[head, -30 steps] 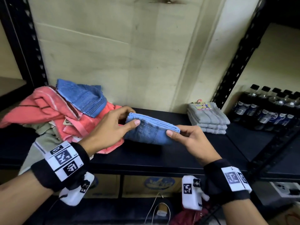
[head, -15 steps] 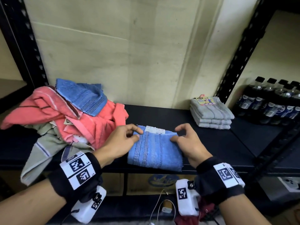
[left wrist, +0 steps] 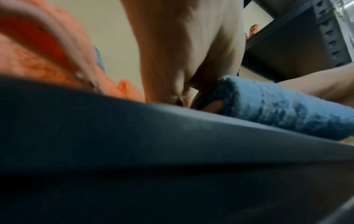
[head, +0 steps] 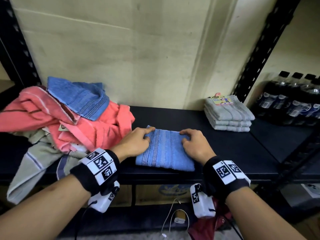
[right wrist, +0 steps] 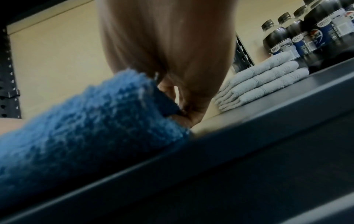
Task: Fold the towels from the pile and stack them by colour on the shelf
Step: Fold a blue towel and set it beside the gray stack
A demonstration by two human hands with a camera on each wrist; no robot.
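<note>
A folded blue towel lies flat on the black shelf, near its front edge. My left hand holds its left side, index finger along the far corner and thumb on top; the left wrist view shows a digit tucked under that edge. My right hand grips the right side with bent fingers. To the left sits the unfolded pile: a pink towel, another blue towel on top, and a grey-green towel hanging over the edge.
A stack of three folded grey towels with a paper label stands at the shelf's back right. Dark soda bottles fill the neighbouring bay beyond the black upright. Cardboard boxes sit below.
The blue towel went from being held up between both hands to lying flat on the shelf. Its white label no longer shows. Both hands have slid down onto its sides.
</note>
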